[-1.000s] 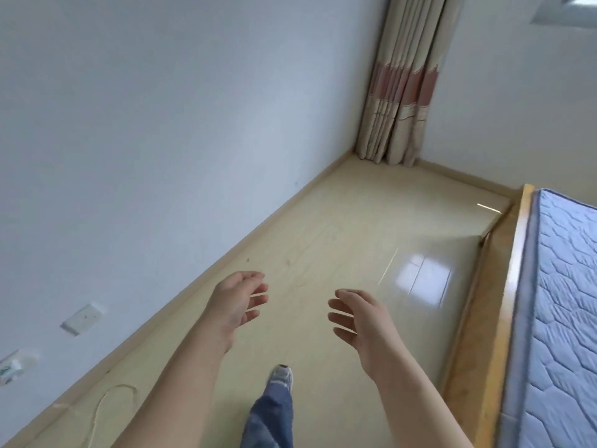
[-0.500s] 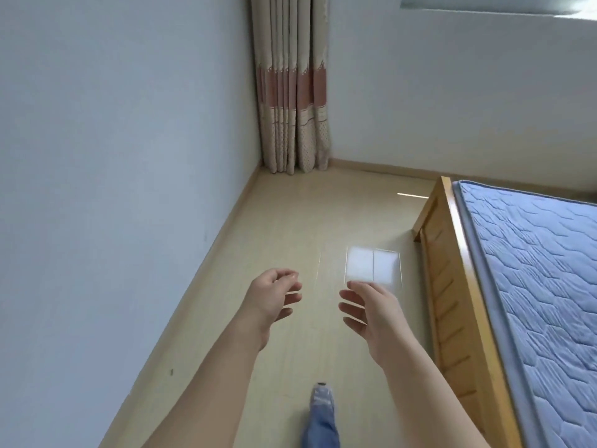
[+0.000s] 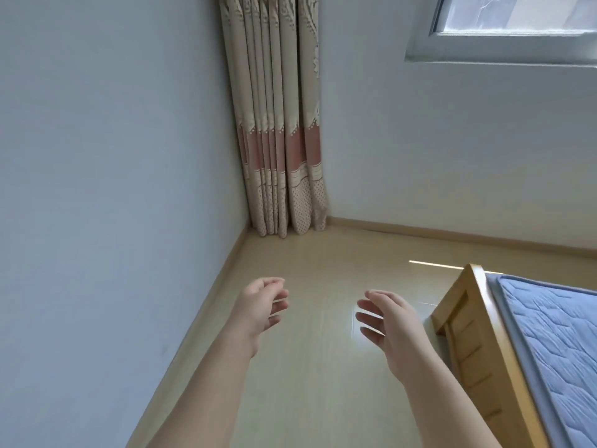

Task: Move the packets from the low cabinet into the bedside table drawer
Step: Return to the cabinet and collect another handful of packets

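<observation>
Ahead of the empty, loosely spread left hand [image 3: 258, 308] and right hand [image 3: 394, 324], the view has swung onto the curtain [image 3: 281, 124]; no packets sighted, so the search likely continues.

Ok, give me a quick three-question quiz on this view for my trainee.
1. True or false: the left hand holds a packet.
2. What hangs in the room's corner? A) curtain B) towel C) coat
3. Fill in: the bed lies on the person's ____ side.

Key: 1 false; 2 A; 3 right.
</observation>
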Demonstrator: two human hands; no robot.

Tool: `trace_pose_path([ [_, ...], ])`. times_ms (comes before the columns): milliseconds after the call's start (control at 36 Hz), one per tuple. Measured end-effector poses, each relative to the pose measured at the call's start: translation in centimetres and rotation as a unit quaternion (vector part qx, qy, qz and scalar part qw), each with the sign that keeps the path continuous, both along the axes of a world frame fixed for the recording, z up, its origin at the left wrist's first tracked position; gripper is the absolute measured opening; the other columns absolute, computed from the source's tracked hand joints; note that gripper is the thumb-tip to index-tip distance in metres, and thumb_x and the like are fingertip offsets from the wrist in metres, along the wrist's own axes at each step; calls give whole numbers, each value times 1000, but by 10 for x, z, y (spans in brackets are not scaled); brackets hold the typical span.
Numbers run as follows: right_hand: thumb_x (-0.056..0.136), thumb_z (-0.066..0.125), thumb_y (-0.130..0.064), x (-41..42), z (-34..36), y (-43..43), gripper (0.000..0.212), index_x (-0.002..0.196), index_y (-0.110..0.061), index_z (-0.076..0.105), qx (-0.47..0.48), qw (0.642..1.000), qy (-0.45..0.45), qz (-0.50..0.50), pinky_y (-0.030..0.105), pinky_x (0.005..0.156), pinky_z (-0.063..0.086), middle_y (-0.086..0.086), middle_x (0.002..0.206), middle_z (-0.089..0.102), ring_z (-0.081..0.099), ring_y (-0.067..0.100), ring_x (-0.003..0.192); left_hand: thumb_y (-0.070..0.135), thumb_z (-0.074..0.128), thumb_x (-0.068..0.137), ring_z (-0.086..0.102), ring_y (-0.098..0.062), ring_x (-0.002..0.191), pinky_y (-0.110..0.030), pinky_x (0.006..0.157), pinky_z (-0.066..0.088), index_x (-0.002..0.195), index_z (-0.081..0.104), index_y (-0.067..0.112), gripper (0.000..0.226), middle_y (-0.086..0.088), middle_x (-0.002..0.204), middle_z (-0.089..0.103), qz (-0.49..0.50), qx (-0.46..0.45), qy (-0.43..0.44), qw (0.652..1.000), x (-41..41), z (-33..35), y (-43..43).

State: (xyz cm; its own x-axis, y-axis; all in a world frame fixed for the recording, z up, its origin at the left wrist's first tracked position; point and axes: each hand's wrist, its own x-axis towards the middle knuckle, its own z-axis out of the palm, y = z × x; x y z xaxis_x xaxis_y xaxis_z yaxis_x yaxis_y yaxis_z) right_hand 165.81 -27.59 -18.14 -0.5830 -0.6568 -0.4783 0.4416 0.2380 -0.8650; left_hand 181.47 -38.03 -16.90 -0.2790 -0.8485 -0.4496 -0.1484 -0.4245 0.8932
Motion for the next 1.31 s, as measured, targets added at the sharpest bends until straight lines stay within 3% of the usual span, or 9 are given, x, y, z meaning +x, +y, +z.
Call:
trace_pose_path([
  [167,95,49,-13,-89,-15,-90,10,95,-11,59,6,999,-3,-35,30,69,45,6,87,62,58,21,77,17,48,97,57,-12,72,-25,66,40,89,57,19,12,1,83,60,-39,15,2,999,-95,-20,-108],
  [472,95,50,-15,-304,11,-255,10,92,-15,60,-21,985,21,-169,30,68,44,3,86,63,57,21,78,17,47,97,58,-12,73,-27,69,41,86,57,20,15,1,84,62,-209,-38,18,977,-371,9,-304],
  [695,95,50,-14,-458,-13,-284,11,90,-14,60,2,954,-12,-300,29,65,45,4,84,62,58,20,75,19,48,96,62,-14,77,-28,73,45,89,59,19,13,0,87,63,-339,-7,-1,941,-561,-5,-343],
  [889,94,49,-13,-631,-17,-311,11,88,-13,58,-5,948,-5,-319,29,63,42,5,84,61,57,19,72,19,47,97,61,-15,77,-32,82,45,92,59,18,12,0,86,62,-366,0,-3,931,-743,-12,-366],
  [1028,95,49,-14,-751,-5,-313,10,93,-12,59,-1,939,5,-344,29,66,43,5,88,62,57,18,74,22,48,97,63,-13,81,-29,77,46,93,59,20,12,0,92,64,-389,-15,-1,921,-867,0,-381],
  [1139,94,52,-21,-831,-4,-305,19,112,-20,58,15,935,22,-355,36,83,43,1,115,57,54,22,104,21,50,96,56,-13,90,-28,75,41,94,59,22,10,-2,104,61,-378,-28,-6,925,-953,-6,-391],
  [1195,93,53,-29,-873,-6,-297,35,128,-31,48,21,933,19,-358,45,99,35,-6,135,44,39,22,128,26,52,95,47,-14,113,-34,91,36,114,56,26,20,4,125,53,-391,-29,-2,920,-1000,-10,-385],
  [1250,90,55,-38,-915,-9,-290,54,139,-42,33,12,928,8,-372,54,106,25,-14,147,29,24,19,139,38,49,94,23,-11,138,-47,110,17,140,34,39,48,17,142,34,-421,8,20,907,-1050,-8,-375],
  [1306,86,58,-46,-961,-14,-283,66,142,-49,21,-6,915,20,-404,61,106,20,-24,152,15,15,18,142,45,45,93,3,-12,145,-57,112,4,145,14,47,61,22,152,16,-442,52,61,893,-1106,-6,-363],
])
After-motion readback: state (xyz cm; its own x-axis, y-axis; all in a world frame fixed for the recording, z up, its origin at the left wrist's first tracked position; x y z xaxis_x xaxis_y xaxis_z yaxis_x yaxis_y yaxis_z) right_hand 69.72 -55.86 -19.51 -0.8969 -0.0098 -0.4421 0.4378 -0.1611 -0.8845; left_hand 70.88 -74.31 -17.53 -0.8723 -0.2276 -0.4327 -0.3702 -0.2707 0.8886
